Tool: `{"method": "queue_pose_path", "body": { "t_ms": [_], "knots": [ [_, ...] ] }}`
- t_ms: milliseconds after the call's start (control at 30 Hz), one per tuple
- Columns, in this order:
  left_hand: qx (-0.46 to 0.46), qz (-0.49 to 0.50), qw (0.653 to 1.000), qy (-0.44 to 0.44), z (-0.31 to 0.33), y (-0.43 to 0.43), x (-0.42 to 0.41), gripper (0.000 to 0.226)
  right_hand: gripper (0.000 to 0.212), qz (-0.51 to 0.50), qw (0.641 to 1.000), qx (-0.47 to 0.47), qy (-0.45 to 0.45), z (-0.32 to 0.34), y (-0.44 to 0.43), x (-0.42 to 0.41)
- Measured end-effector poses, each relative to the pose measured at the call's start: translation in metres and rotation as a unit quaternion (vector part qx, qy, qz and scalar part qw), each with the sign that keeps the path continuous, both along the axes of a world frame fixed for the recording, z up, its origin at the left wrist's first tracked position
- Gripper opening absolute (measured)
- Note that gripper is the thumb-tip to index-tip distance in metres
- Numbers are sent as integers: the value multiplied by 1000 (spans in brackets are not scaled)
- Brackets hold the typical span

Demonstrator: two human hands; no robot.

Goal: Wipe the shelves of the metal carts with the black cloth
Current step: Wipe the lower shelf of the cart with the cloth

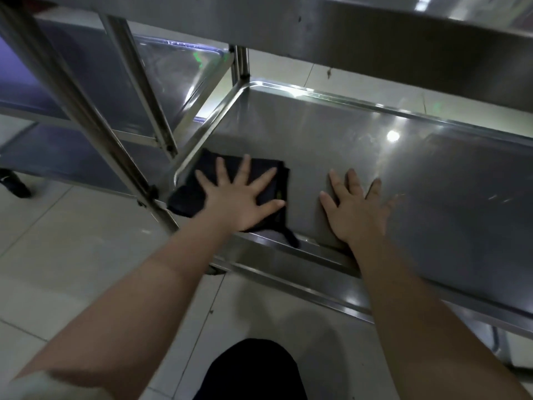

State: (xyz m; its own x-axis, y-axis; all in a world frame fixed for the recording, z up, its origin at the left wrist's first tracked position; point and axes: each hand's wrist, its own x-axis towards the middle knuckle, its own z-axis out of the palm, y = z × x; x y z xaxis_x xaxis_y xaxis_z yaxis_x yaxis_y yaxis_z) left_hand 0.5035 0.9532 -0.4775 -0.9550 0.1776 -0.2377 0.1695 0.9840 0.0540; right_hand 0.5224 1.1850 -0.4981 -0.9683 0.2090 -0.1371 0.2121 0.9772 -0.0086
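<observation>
A folded black cloth [202, 180] lies on the near left corner of a steel cart's lower shelf [432, 180]. My left hand [239, 197] presses flat on the cloth with its fingers spread wide. My right hand [354, 209] rests flat and bare on the shelf just to the right of the cloth, fingers apart, holding nothing. A corner of the cloth hangs over the shelf's front rim [291, 241].
The cart's upper shelf [346, 27] overhangs close above the hands. A second steel cart [95, 90] stands touching on the left, its legs [86, 111] crossing the view. A shoe [16, 183] is on the pale tiled floor at far left. My dark-clad knee [253, 370] is at the bottom.
</observation>
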Motion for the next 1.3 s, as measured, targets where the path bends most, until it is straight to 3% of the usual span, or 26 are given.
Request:
{"method": "queue_pose_path", "body": {
  "t_ms": [100,200,333,467,733,833,1000,1133,1200,1267,1300],
  "knots": [
    [17,-67,998,1,-2,60,22,77,57,28,999,-18,2,4,4,1],
    [31,-70,997,-11,-1,59,22,78,59,70,997,-21,18,3,50,17],
    [21,-14,999,-28,2,18,5,82,91,-10,1000,-11,25,0,161,76],
    [-2,53,998,-36,6,15,1,85,82,-74,997,-18,23,3,192,101],
    [33,-170,985,-22,3,222,80,84,60,-70,997,-10,9,1,198,102],
    [45,-156,987,-5,-5,202,68,86,60,-68,997,-31,15,2,202,104],
    [10,-16,999,-29,4,99,19,89,61,-67,997,-28,19,0,198,102],
    [0,-22,1000,4,-1,131,26,85,61,-64,998,-7,14,-1,194,100],
    [15,-91,995,25,-4,190,43,84,60,-64,997,-37,29,0,197,99],
    [27,-159,987,27,-6,254,62,84,56,-95,976,-167,106,2,204,99],
    [28,-181,983,23,-5,279,69,84,53,-120,944,-260,164,3,208,100]
  ]
}}
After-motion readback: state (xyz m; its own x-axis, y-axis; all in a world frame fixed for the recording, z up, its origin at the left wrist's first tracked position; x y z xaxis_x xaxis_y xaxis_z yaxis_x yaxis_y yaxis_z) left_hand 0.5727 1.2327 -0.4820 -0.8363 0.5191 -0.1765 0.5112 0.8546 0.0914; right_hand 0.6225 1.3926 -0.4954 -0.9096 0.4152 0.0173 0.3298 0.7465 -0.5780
